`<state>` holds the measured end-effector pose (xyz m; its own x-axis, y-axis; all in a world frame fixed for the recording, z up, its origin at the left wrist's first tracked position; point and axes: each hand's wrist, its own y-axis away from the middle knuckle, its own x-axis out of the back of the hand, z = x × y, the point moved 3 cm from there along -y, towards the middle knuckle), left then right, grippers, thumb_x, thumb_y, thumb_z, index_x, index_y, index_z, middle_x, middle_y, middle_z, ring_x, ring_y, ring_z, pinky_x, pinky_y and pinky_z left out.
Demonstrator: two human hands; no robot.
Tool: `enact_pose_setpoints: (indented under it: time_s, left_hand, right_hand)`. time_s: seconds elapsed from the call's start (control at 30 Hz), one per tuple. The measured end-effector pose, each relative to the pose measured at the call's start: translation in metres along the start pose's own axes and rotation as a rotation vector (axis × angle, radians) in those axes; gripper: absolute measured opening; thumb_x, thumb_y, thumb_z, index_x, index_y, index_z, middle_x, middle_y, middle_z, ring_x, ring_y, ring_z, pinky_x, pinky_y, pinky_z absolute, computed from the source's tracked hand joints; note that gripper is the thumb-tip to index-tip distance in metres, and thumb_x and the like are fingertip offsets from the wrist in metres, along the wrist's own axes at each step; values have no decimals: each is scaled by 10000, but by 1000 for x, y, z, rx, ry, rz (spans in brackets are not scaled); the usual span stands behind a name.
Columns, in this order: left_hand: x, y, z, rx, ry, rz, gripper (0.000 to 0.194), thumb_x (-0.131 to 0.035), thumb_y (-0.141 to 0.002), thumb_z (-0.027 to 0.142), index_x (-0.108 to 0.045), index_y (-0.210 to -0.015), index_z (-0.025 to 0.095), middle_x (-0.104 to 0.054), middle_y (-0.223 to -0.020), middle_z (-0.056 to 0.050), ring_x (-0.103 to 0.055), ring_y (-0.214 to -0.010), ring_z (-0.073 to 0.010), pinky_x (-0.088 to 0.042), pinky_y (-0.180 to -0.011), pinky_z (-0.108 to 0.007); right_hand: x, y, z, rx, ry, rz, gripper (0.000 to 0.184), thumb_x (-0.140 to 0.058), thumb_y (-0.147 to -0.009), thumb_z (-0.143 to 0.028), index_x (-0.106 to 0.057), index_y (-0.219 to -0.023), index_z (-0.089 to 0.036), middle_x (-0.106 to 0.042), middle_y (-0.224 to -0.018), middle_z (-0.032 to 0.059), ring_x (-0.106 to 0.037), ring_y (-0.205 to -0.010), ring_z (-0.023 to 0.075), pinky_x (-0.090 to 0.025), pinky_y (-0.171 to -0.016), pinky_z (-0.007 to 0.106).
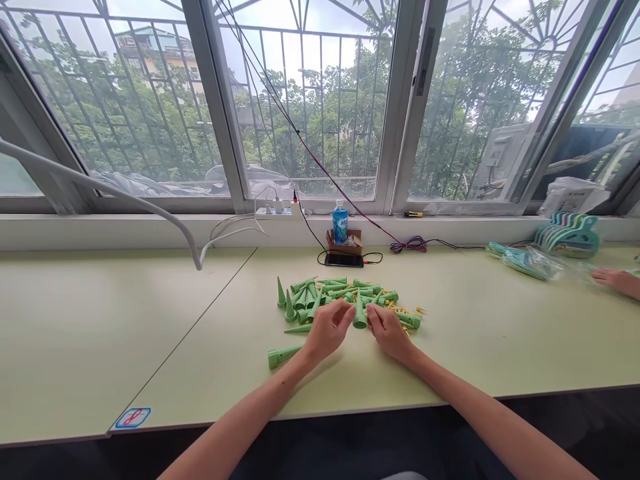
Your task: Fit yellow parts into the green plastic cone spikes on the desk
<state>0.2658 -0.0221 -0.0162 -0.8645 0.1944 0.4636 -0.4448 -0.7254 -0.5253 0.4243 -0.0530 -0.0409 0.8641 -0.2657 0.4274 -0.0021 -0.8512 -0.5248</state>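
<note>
A green plastic spike [359, 312], a pointed cone with a wider round base, stands point up between my two hands just above the table. My left hand [330, 328] is closed, with its fingertips at the cone's left side. From the other side my right hand [389, 328] pinches at it with thumb and forefinger; the exact contact is partly hidden. Behind my hands lies a heap of similar green spikes [313, 293], mixed with small yellow pieces [403, 309]. One separate green spike [283, 355] lies left of my left forearm, partly covered by it.
A phone [344, 261] with a cable lies behind the heap, before a blue bottle [341, 223] in a small cardboard box [354, 247]. Coiled wire [409, 245] and teal hangers [567, 235] lie to the right, near another person's hand [616, 279]. A white tube [150, 203] hangs at left.
</note>
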Motion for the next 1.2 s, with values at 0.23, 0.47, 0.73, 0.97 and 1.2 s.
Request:
enact_pose_setpoints:
  time_s: [0.23, 0.47, 0.73, 0.97, 1.2]
  left_hand:
    - [-8, 1, 4, 175, 252, -241, 367, -539, -897, 474, -549, -716, 154, -527, -578, 17, -507, -482, -94, -414, -455, -194]
    - [-7, 2, 4, 165, 272, -243, 372, -556, -884, 479, -499, -695, 164, -502, -587, 29, -508, -488, -88, -428, -460, -189]
    - [-8, 3, -2, 84, 146, -174, 286, -611, -862, 430, -564, -794, 156, -533, -709, 10, -555, -560, -93, -472, -484, -188]
    - [-9, 4, -9, -92, 10, -119, 179, -612, -885, 341, -635, -928, 169, -564, -934, -36, -554, -608, -77, -499, -509, -194]
    - [-3, 6, -2, -332, -203, -160, 185, -460, -973, 248, -619, -1034, 176, -567, -1031, -83, -502, -600, -77, -468, -594, -237]
  right_hand:
    - [0, 4, 2, 94, 117, -15, 366, -294, -1020, -360, -372, -693, -216, -399, -571, -43, -349, -505, 118, -281, -529, 265]
    - [-3, 3, 5, 91, 102, -28, 373, -293, -1021, -359, -357, -681, -219, -389, -558, -46, -338, -498, 119, -282, -520, 265]
    - [-5, 2, 4, 34, 63, -36, 393, -293, -1014, -393, -389, -675, -221, -434, -561, -24, -373, -509, 139, -299, -529, 279]
    - [-4, 0, 0, -90, -64, -64, 431, -308, -991, -429, -397, -618, -231, -428, -500, -15, -384, -463, 143, -311, -473, 276]
    - [-10, 1, 3, -352, -423, -206, 422, -404, -931, -459, -346, -574, -241, -283, -428, -73, -238, -327, 91, -204, -326, 243]
